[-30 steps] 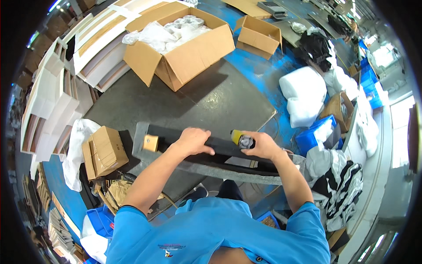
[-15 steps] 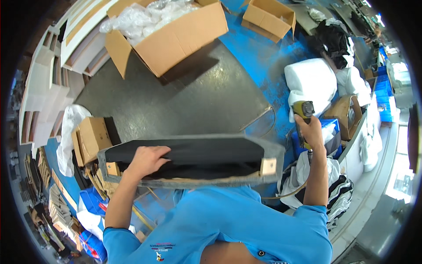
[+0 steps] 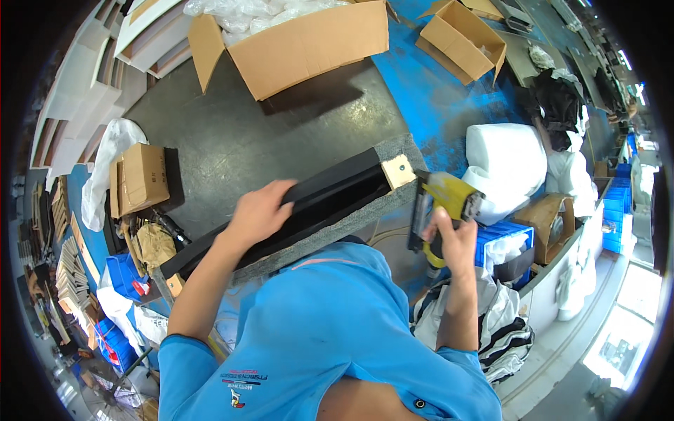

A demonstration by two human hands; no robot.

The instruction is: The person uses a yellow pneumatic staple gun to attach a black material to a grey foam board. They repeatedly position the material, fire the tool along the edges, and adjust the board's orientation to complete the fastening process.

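Note:
A long grey upholstered frame [image 3: 319,235] lies aslant before my body, its right end farther away. Black fabric [image 3: 333,179] lines its hollow, and a pale wooden corner block [image 3: 398,172] shows at the right end. My left hand [image 3: 258,216] is closed over the far rim, fingers across the edge and thumb on the black fabric side. Wrapped around the handle of a yellow and black staple gun [image 3: 453,195] is my right hand [image 3: 453,242]. The gun is beside the frame's right end, apart from the wooden block.
Beyond the dark tabletop [image 3: 232,140] stands a large carton [image 3: 316,56] of clear plastic wrap. A smaller carton [image 3: 144,179] sits at left. White foam rolls [image 3: 505,165] and a blue crate [image 3: 502,235] are at right. Black and white cloth [image 3: 484,323] lies below my right arm.
The frame has turned, its right end swinging away and its left end toward me. My right hand has brought the staple gun left, close to that right end. My left hand has shifted to the far rim.

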